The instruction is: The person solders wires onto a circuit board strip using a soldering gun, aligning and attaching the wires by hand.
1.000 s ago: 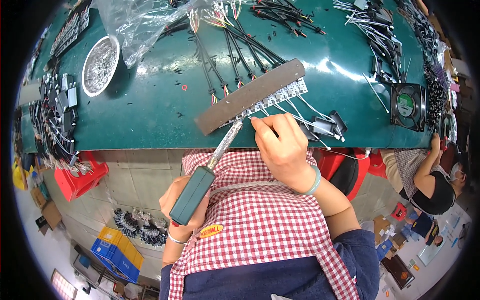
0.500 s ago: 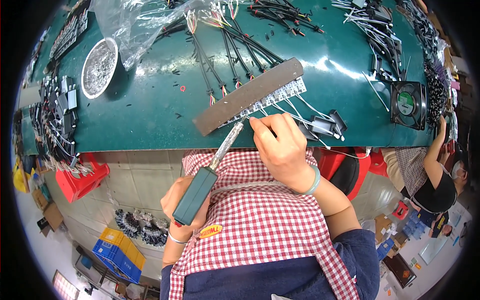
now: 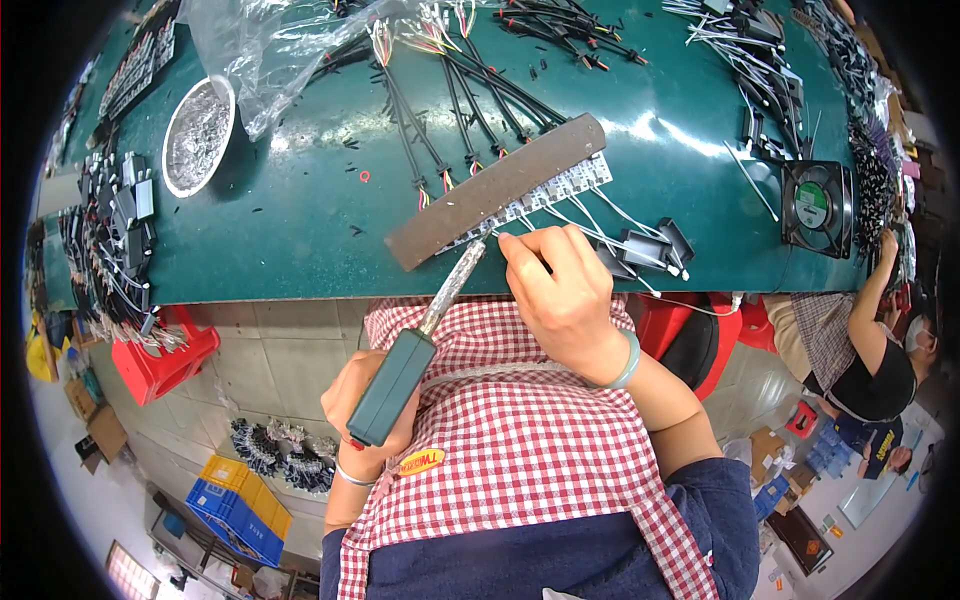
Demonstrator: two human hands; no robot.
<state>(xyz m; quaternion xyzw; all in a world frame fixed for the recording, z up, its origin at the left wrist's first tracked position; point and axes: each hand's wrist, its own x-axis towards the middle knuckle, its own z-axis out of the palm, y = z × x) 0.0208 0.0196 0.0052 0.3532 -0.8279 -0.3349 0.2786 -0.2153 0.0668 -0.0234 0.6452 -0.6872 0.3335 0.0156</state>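
Observation:
My left hand [image 3: 368, 405] is wrapped round the dark green handle of a soldering iron [image 3: 402, 375]. Its tip meets the near edge of a white circuit board strip [image 3: 575, 186] that carries small components. At the same spot my right hand [image 3: 562, 290] pinches a thin white wire, mostly hidden by the fingers. A flat brown bar [image 3: 500, 190] lies slantwise over the strip. Black cables [image 3: 405, 125] with coloured wire ends run out from its far side. White wires lead from the near side to black rectangular parts [image 3: 645, 250] beside my right hand.
On the green table [image 3: 300, 240] stand a white-rimmed bowl [image 3: 200, 137] of silvery bits and a black fan [image 3: 817, 210]. Clear plastic film [image 3: 260, 50] lies behind. Bundles of wired parts [image 3: 110, 230] fill the left side. Another person [image 3: 870, 350] works at far right.
Almost nothing differs. Both hands, the soldering iron and the strip hold nearly the same place; at far right another person has shifted slightly.

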